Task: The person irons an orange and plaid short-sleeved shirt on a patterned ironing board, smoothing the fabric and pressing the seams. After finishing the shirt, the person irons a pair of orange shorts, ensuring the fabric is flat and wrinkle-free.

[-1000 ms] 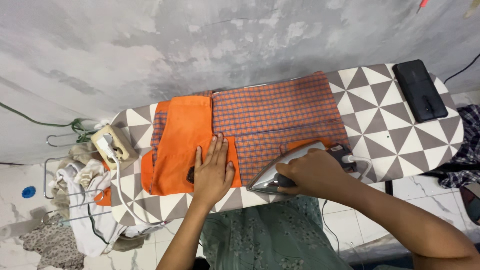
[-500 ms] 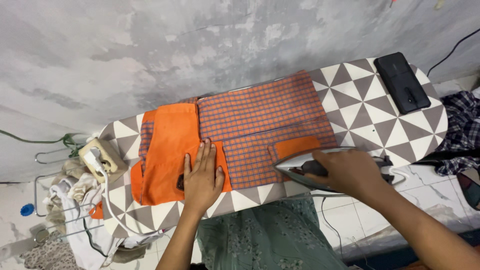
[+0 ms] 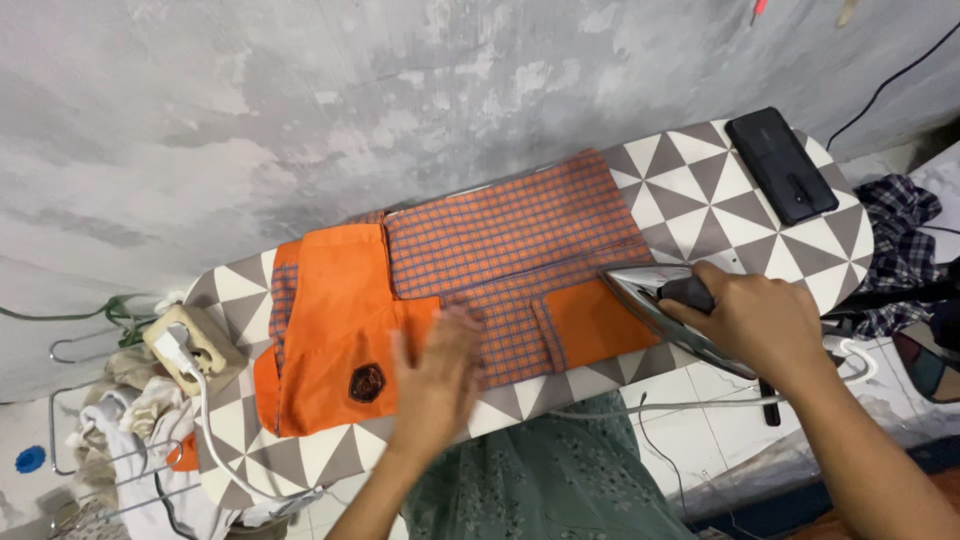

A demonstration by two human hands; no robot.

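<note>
Our left hand (image 3: 437, 380), blurred, lies flat and spread on the orange checked garment (image 3: 470, 275) at the ironing board's (image 3: 720, 200) near edge; our right hand (image 3: 752, 322) grips the iron (image 3: 660, 305) handle by the garment's right end.

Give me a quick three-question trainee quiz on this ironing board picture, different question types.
1. True or false: the right hand grips the handle of the iron.
2. Multiple choice: what lies on the far right end of the ironing board? A) a black phone B) a spray bottle C) a folded towel
3. Fill in: the left hand is over the orange and checked ____ spread on the board.

Key:
1. True; the iron sits at the right edge of the garment.
2. A, the black phone.
3. Garment; the hand is blurred, so contact cannot be told.
</note>
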